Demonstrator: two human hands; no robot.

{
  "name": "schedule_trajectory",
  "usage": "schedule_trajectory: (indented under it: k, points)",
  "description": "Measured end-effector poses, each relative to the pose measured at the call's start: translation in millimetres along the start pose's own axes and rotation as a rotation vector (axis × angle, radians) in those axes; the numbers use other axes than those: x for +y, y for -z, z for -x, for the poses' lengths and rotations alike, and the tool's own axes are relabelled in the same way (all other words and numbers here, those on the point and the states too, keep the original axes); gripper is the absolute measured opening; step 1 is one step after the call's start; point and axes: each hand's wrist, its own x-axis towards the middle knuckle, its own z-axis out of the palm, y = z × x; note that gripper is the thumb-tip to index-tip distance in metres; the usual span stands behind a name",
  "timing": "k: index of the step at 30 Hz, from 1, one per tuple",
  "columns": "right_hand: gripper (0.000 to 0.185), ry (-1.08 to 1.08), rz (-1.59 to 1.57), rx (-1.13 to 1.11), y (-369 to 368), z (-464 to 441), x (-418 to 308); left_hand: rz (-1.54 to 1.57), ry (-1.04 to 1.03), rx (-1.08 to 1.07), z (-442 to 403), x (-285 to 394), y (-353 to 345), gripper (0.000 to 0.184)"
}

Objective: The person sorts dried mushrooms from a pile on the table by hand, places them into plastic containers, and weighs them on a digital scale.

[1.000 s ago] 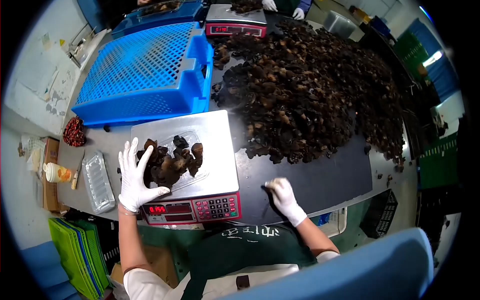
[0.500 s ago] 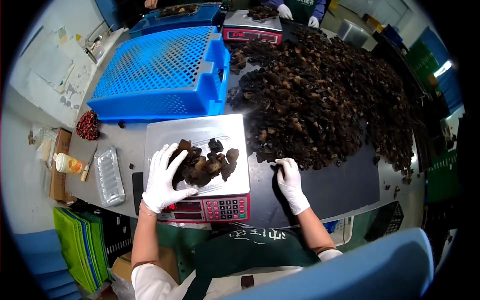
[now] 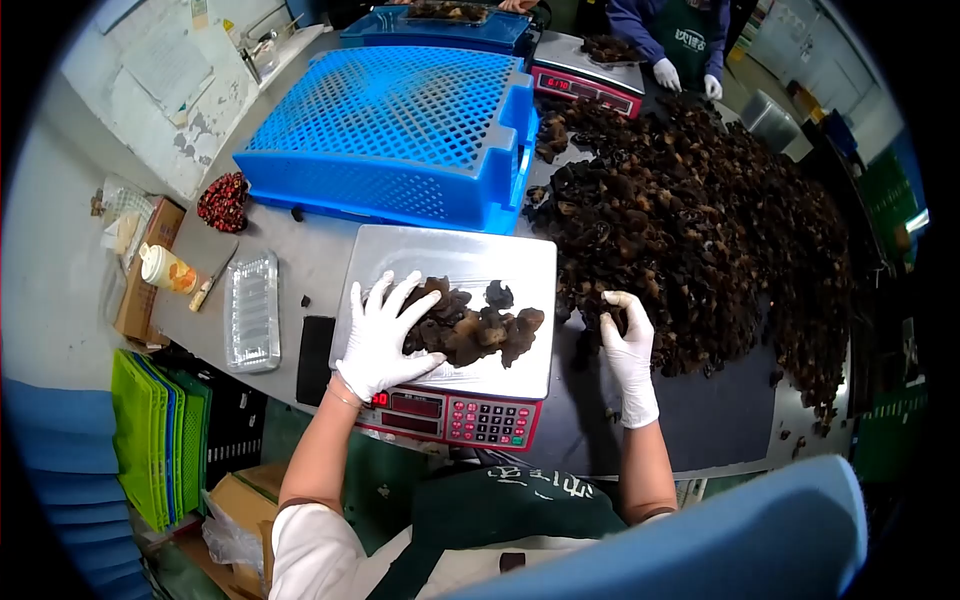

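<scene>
My left hand (image 3: 385, 335), in a white glove, lies with fingers spread over the left side of a digital scale (image 3: 380, 250). Its fingers and thumb touch a heap of dark brown wood ear mushrooms (image 3: 470, 335), which rests in a clear plastic tray on the metal pan. To the right of the scale, my right hand (image 3: 632, 355), gloved too, is at the near edge of a large mushroom pile (image 3: 690, 230). Its thumb and forefinger curl around a dark wood ear piece, partly hidden against the pile. Red digits on the display are partly covered by my left wrist.
A blue perforated crate (image 3: 380, 110) stands behind the scale. An empty clear tray (image 3: 252, 310), a paper cup (image 3: 167, 268) and a red patterned bundle (image 3: 223, 203) are on the left. Across the table, a gloved co-worker (image 3: 690, 45) stands beside a second scale (image 3: 585, 85).
The view has shifted, so the table's things appear farther right. My right hand has turned more upright, its thumb and forefinger now rounded at the pile. My left hand stays on the heap.
</scene>
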Motion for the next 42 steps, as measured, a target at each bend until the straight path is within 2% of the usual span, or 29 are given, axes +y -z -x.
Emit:
schedule_trajectory:
  k: [1,5,7,9,11,14,17,19,21,24,27,28,31,35,39,42]
  points:
    - [0.028,-0.011,-0.091,-0.015,-3,-6,-28,0.011,-0.001,-0.012,-1,2,1,0.082]
    - [0.032,0.357,-0.082,-0.332,-41,-24,-86,0.038,-0.029,-0.017,-6,10,1,0.086]
    - [0.038,0.468,0.076,-0.508,-72,-20,-92,0.019,-0.032,-0.009,-7,11,-2,0.089]
    - [0.046,0.573,0.324,-0.552,-98,-9,-89,0.098,-0.012,0.039,-6,11,-2,0.091]
    - [0.051,0.571,0.316,-0.622,-101,-10,-89,0.081,-0.016,0.064,-6,9,0,0.095]
    - [0.062,0.371,0.0,-0.705,-81,-22,-92,0.133,-0.082,0.035,-3,6,7,0.099]
    - [0.064,0.396,0.102,-0.611,-46,-30,-99,0.183,-0.024,0.037,4,2,19,0.107]
    - [0.065,0.217,-0.008,-0.569,-32,-24,-92,0.197,-0.006,0.022,10,-4,29,0.11]
    - [0.063,0.191,-0.058,-0.509,-21,-20,-74,0.213,0.006,0.028,18,-15,37,0.113]
    - [0.055,0.122,-0.012,-0.437,-14,-15,-52,0.328,0.053,0.098,26,-34,46,0.11]
    - [0.043,0.052,-0.009,-0.41,-16,-13,-54,0.395,0.111,0.181,32,-38,53,0.098]
    - [0.041,0.069,0.0,-0.427,-18,-13,-59,0.394,0.12,0.194,32,-38,56,0.092]
    - [0.036,0.161,0.034,-0.484,-28,-13,-70,0.413,0.117,0.219,30,-36,53,0.087]
    - [0.04,0.274,0.126,-0.519,-40,-14,-84,0.441,0.084,0.189,23,-19,54,0.081]
    - [0.04,0.257,0.106,-0.505,-41,-17,-95,0.414,0.035,0.161,15,-8,49,0.079]
    - [0.025,0.265,0.089,-0.432,-41,-38,-92,0.389,0.033,0.17,16,-8,45,0.077]
